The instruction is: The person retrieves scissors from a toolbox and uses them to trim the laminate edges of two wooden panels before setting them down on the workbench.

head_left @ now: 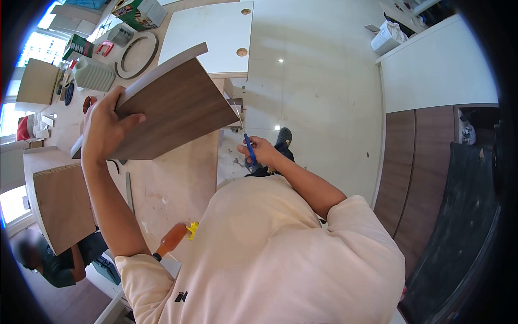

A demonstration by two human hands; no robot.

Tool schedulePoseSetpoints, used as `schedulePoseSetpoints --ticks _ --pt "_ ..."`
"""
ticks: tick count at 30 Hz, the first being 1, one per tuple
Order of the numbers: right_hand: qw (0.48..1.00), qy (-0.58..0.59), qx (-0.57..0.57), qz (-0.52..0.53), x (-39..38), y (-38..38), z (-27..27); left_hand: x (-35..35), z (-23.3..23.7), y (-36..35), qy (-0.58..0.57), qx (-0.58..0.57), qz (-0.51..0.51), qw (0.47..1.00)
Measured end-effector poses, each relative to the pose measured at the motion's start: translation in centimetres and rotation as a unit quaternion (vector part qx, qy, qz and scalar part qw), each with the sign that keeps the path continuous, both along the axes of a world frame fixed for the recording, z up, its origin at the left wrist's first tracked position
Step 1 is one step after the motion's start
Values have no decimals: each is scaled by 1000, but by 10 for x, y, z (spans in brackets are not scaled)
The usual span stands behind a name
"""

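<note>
My left hand grips the edge of a brown wood-grain board, its thumb on the brown face and its fingers over the pale far edge. The board is tilted up above the workbench. A light edging strip runs along that edge and sticks out past the board's far right corner. In my right hand is a pair of scissors with blue handles, fingers closed around them. Their blades point up and away, close to the board's right corner.
On the workbench lie a spray bottle with orange liquid, a coil of edging, a white jug and boxes. A white panel extends ahead. At lower left another person stands near a wooden cabinet box. Brown cabinets stand right.
</note>
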State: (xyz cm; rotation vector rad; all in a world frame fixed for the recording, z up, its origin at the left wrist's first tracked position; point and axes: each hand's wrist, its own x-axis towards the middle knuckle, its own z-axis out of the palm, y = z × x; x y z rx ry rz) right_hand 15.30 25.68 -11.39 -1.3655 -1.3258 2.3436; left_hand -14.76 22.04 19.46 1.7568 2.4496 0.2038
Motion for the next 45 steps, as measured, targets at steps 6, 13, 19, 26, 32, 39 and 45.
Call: schedulePoseSetpoints --ticks 6,13,19,26,32,39,45 --pt "1000 12 -9 -6 0 0 3 0 0 -1 8 6 -7 1000" --pt "1000 -2 18 0 -2 -1 -1 -2 -4 -1 -10 36 -29 999" --pt "999 -3 44 -10 -4 -5 -10 5 3 1 -33 3 15 999" --pt "996 -3 89 0 -4 -7 -25 -3 -3 -1 20 23 -30 999" --pt "993 -24 116 11 0 -8 -18 2 -1 -2 -10 17 -6 1000" --pt "996 -60 55 26 20 3 -13 12 1 -5 -30 33 -7 999" --pt "993 -10 -35 115 53 33 -3 23 12 -15 -49 -16 20 998"
